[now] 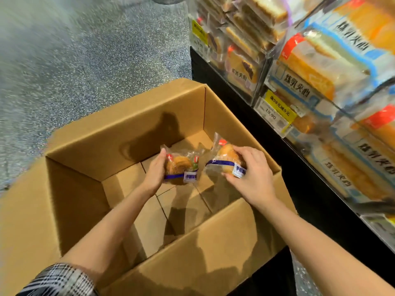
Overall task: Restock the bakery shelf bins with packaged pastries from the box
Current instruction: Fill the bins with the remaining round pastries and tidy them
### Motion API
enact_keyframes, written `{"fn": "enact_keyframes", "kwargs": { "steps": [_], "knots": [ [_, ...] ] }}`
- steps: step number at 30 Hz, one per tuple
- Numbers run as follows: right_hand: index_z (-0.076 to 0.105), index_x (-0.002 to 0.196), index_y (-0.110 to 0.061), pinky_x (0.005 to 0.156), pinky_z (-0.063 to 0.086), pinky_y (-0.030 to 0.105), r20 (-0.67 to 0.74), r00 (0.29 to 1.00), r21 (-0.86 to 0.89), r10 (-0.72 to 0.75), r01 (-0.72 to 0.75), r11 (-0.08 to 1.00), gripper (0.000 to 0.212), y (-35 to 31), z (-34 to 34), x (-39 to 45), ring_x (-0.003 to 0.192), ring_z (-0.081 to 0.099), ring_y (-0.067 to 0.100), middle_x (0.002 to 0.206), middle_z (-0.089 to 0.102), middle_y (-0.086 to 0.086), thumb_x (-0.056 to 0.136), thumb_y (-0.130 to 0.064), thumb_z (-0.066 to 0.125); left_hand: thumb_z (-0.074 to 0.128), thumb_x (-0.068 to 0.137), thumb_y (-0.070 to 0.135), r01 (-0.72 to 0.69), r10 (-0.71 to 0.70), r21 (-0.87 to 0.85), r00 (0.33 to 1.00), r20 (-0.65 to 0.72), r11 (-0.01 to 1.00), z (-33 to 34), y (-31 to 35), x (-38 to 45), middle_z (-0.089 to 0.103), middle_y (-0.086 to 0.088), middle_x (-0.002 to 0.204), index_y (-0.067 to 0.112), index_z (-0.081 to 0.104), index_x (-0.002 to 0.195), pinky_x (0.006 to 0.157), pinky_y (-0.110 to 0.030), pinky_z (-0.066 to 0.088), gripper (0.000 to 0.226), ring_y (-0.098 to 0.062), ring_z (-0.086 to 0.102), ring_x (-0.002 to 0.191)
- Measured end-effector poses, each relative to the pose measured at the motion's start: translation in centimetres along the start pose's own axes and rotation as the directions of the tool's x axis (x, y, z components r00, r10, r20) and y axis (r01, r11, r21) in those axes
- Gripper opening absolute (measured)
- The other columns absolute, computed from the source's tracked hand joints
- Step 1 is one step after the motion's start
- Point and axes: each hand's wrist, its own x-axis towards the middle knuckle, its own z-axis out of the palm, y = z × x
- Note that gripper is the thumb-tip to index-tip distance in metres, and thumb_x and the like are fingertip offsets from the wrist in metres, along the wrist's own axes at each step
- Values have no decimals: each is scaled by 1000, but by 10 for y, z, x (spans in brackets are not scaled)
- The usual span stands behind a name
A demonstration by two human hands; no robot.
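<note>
We are reading "19.90" on the yellow price tag (275,116) at three o'clock, on clear shelf bins (333,107) stacked with wrapped bread slices. Over the open corrugated cardboard box (119,129), our left hand (155,171) is grasping a round pastry (179,167) in crinkly clear film with a blue band; our right hand (251,174) is grasping a second pastry (224,159) just beside it.

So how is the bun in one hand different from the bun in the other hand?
The left hand holds a darker, browner left bun; the right hand holds a paler, golden right bun. The right bun sits nearer the shelf. Both are in clear wrappers with a blue band.
</note>
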Motion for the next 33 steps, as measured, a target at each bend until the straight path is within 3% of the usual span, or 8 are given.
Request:
{"fn": "enact_keyframes", "kwargs": {
  "steps": [4, 8, 11, 17, 20, 25, 30, 33],
  "knots": [
    [51, 129, -18, 96, 41, 25, -220, 975, 191, -34, 77, 979, 67, 1, -21, -42, 117, 44, 8, 124, 52, -6, 71, -43, 74, 17, 96, 58, -2, 2, -49, 1000, -1, 999, 4, 24, -25, 72, 4, 85, 27, 62, 93, 67, -31, 56, 55, -12, 68, 82],
    [45, 130, -27, 95, 33, 9, -237, 968, 185, -78, 124, 975, 70, -3, -65, -77, 116, 39, 0, 122, 45, -13, 71, -37, 81, 55, 67, 78, -17, 31, -76, 982, 184, 997, 11, 47, -51, 67, -5, 107, 19, 57, 116, 63, -28, 53, 76, -18, 67, 90],
    [46, 134, -25, 95, 23, -1, -223, 961, 98, -165, 190, 977, 73, -6, -100, -98, 116, 37, 0, 123, 47, -11, 71, -44, 76, 87, 45, 54, -132, 123, 11, 949, 290, 991, 25, 66, -77, 70, 0, 102, 19, 55, 115, 67, -26, 55, 84, -18, 69, 92],
    [46, 135, -18, 101, 31, 16, -243, 928, -149, -282, 252, 956, 72, -11, -168, -153, 119, 39, 16, 124, 47, 6, 73, -44, 70, 80, 71, 11, -345, 303, 41, 870, 389, 938, 87, 105, -142, 69, 3, 93, 14, 58, 107, 60, -11, 50, 42, 1, 68, 73],
    [43, 138, -19, 92, 46, 34, -285, 919, -284, -273, 191, 940, 81, -6, -203, -194, 120, 37, 21, 126, 43, 9, 68, -30, 81, 84, 59, 21, -393, 365, -35, 813, 454, 919, 129, 118, -175, 72, 7, 86, 18, 62, 101, 64, -10, 49, 48, -1, 67, 75],
    [28, 147, -21, 105, 40, 45, -344, 922, -443, -179, 9, 896, 101, 12, -260, -268, 131, 33, 29, 141, 36, 12, 63, -36, 83, 91, 46, 39, -483, 413, -36, 706, 575, 875, 204, 140, -233, 72, 11, 88, 29, 64, 96, 73, -16, 52, 57, -4, 67, 82],
    [22, 149, -29, 93, 38, 28, -393, 917, -448, -67, -128, 885, 105, 36, -322, -338, 109, 36, 14, 122, 44, 2, 64, -64, 73, 79, 70, 17, -535, 442, -71, 607, 660, 842, 280, 155, -296, 69, 7, 91, 28, 62, 93, 68, -9, 50, 30, 3, 65, 75],
    [23, 149, -27, 88, 29, 21, -414, 908, -374, 59, -229, 899, 109, 47, -353, -372, 103, 30, 6, 114, 40, -7, 60, -73, 66, 80, 67, 28, -555, 441, -78, 562, 700, 829, 317, 163, -328, 68, 9, 94, 29, 62, 90, 74, -14, 50, 29, -6, 65, 87]
  ]
}}
